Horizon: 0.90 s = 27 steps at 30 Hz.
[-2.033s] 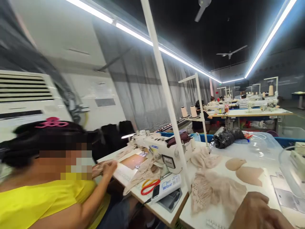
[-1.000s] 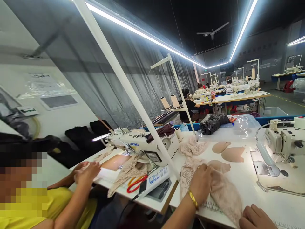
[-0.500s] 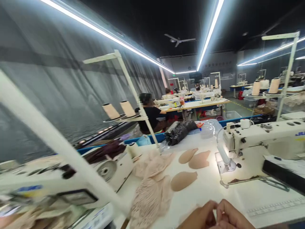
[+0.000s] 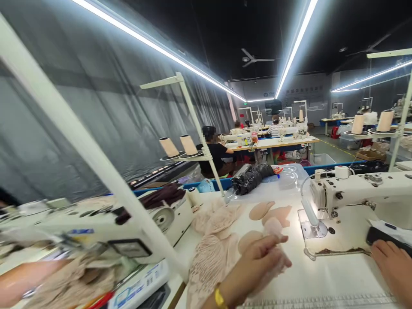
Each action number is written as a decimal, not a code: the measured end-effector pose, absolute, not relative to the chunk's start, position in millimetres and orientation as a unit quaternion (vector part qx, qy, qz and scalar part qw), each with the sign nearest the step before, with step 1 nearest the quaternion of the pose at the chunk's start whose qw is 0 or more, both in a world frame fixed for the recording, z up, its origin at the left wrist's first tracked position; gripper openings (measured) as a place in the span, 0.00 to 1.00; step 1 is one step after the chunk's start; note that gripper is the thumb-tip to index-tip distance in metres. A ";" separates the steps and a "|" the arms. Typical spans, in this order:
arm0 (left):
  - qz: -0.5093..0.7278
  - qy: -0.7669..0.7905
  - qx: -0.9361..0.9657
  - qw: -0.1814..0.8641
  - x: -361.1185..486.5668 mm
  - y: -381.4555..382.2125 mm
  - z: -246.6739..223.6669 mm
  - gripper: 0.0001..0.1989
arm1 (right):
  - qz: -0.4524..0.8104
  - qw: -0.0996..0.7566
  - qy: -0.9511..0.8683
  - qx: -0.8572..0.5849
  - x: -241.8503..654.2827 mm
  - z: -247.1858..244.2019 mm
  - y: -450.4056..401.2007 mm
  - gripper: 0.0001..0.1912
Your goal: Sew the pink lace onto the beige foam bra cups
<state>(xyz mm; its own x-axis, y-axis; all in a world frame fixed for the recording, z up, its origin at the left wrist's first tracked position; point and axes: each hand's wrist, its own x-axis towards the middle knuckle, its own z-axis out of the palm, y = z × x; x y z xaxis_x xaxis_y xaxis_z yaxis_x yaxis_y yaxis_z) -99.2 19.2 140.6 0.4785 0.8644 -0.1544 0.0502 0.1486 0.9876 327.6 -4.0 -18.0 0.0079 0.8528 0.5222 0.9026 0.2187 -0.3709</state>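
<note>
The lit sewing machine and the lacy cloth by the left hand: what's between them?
The head view shows beige pieces on the table, plus the left hand holding sheer fabric.

My view gives only blurred sheer cloth (image 4: pixel 273 227) at the left hand (image 4: pixel 259 257); by the table's (image 4: pixel 325 279) left edge, lace (image 4: pixel 207 262) is cut off; the right hand (image 4: pixel 391 262) partly hides a black object (image 4: pixel 384 237).

1. Split the left hand (image 4: pixel 257 259) from the right hand (image 4: pixel 391 262), bunched together a moment ago.
2. Swung left partway over the nearest tan piece (image 4: pixel 248 241), pale sheer fabric (image 4: pixel 273 226) at the fingers.
3. Shifted right to the black object (image 4: pixel 381 236).
</note>
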 end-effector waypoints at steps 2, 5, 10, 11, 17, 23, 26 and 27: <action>0.283 0.405 0.583 0.645 -80.4 20.7 117.0 0.35 | -0.005 0.358 -0.709 -0.607 313.8 -25.6 -4.7 0.16; 0.253 0.402 0.580 0.662 -62.1 22.5 89.1 0.35 | 0.083 0.327 -0.758 -0.558 271.3 -13.7 -11.6 0.16; 0.247 0.364 0.560 0.703 -54.3 19.9 79.7 0.35 | -0.116 0.313 -0.846 -0.415 200.0 25.8 -14.9 0.04; 0.247 0.357 0.558 0.707 -53.3 19.3 79.6 0.34 | -0.150 0.306 -0.848 -0.407 190.7 30.0 -13.5 0.06; 0.204 0.356 0.589 0.696 -53.1 17.9 75.8 0.26 | -0.205 0.262 -0.862 -0.383 172.9 23.1 -8.4 0.20; 0.221 0.515 0.749 0.355 -128.6 29.0 130.1 0.19 | -0.192 0.205 -0.824 -0.491 262.9 -29.4 -4.4 0.11; 0.350 0.560 0.747 0.069 -161.6 32.7 151.9 0.19 | -0.227 0.209 -0.783 -0.540 305.6 -36.1 -1.0 0.13; 0.354 0.550 0.756 0.038 -164.7 31.8 151.9 0.18 | -0.239 0.231 -0.776 -0.536 308.2 -31.4 -0.8 0.14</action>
